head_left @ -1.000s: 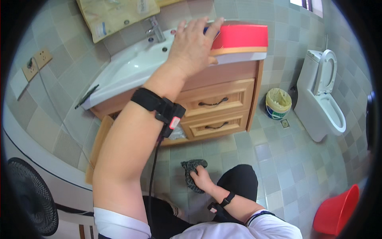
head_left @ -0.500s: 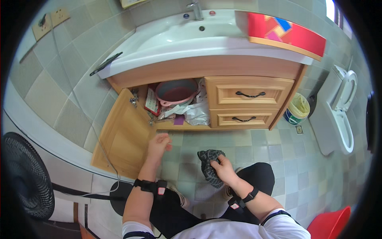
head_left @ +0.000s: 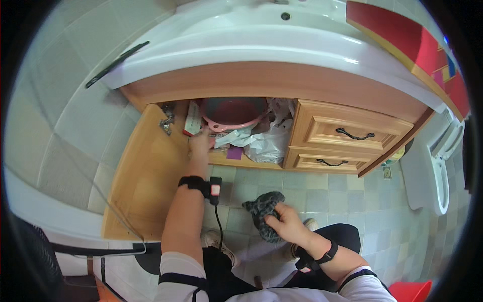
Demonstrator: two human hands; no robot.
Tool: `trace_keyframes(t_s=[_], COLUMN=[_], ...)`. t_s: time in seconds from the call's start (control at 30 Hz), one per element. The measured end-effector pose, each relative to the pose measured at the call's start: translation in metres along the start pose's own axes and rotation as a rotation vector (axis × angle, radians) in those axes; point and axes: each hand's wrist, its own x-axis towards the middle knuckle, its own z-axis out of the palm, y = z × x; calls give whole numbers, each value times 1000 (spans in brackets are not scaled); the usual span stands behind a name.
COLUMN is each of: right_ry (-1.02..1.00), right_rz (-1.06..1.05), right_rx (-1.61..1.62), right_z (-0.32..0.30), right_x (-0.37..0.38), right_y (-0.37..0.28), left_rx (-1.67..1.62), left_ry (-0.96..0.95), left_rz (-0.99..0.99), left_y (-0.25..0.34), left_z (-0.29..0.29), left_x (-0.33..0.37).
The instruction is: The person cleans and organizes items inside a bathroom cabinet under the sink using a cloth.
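My left hand reaches into the open cabinet, just below the near left edge of a pink basin. Its fingers are mostly hidden, so whether it grips anything there does not show. A white and red box stands beside the basin on the left. To the right of the hand lie crumpled white plastic bags and a flat purple piece. Above the tiled floor, my right hand is closed around a bunched dark grey patterned cloth.
The cabinet door hangs open on the left. Two drawers are closed on the right. Overhead, the white sink bears a red box at its right. A toilet, a red bucket and a fan stand around.
My left hand has moved forward from in front of the cabinet to inside it, by the basin. My right hand keeps the cloth in about the same place. The view has shifted closer to the cabinet.
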Motion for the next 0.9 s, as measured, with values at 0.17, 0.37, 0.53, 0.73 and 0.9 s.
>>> trace_keyframes(t_s=[0.17, 0.37, 0.53, 0.73, 0.9], right_ry=[-72, -19, 6, 75, 227], right_rz=[-110, -148, -155, 13, 120], right_rx=[-11, -44, -84, 57, 533], right_z=[-7, -11, -14, -11, -19], right_x=[9, 13, 9, 5, 15], right_y=[-2, -2, -2, 24, 24], left_rx=[-72, -63, -143, -205, -133], left_ry=[5, -12, 39, -145, -78], left_rz=[-102, -191, -159, -10, 85], left_y=[0, -3, 8, 11, 9], left_z=[38, 47, 42, -6, -38], left_x=[44, 61, 41, -60, -172])
